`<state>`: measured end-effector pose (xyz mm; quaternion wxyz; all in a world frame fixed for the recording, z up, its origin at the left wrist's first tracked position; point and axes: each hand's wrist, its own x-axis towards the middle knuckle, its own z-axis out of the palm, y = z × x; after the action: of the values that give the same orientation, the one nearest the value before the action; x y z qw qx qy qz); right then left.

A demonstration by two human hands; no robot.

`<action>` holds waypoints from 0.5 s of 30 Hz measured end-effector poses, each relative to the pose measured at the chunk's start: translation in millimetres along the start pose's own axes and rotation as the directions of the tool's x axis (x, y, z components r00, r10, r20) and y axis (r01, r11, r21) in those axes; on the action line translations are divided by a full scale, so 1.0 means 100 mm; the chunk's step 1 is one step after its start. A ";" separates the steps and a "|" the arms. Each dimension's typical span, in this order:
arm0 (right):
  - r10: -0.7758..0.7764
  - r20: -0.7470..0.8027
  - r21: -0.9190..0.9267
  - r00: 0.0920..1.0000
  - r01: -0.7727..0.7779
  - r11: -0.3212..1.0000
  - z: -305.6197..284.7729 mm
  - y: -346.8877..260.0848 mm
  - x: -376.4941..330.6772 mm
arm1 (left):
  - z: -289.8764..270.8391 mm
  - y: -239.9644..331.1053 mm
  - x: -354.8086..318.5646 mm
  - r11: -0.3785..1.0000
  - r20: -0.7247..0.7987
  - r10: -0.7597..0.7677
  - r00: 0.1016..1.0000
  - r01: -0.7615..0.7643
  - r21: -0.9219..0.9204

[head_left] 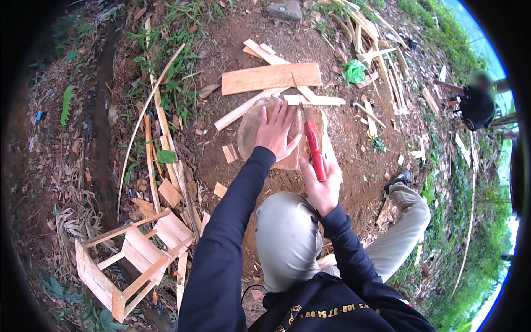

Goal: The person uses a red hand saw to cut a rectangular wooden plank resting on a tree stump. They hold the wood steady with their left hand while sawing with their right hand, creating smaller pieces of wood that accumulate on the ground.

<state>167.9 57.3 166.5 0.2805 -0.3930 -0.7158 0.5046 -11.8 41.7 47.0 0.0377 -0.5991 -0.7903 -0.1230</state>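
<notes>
My left hand [276, 131] lies flat with fingers spread on a piece of wooden board [290, 160], which rests on top of a round tree stump [247, 134]. In my right hand [325, 191] is the red handle of a saw [314, 145]. Its narrow blade points away from me and meets the wood just right of my left hand. My bent knee is close to the near side of the stump. Beyond the stump, a wide plank [260, 79] lies across several thinner strips on the ground.
At lower left stands a slatted wooden frame [145, 249] beside long strips [149, 149]. A hammer [371, 115] lies right of the stump, near a green plastic bag [354, 72] and a pile of offcuts [395, 83]. Another person [477, 105] is at far right.
</notes>
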 end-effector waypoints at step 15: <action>-0.108 0.023 0.012 0.994 0.108 0.994 -0.38 0.08 0.02 | 0.02 -0.09 0.05 0.969 -0.235 -0.246 0.940 0.242 -0.045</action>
<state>199.4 79.8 172.1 0.3010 -0.3463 -0.7365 0.4969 -21.6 44.8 44.7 0.1123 -0.4776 -0.8472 -0.2039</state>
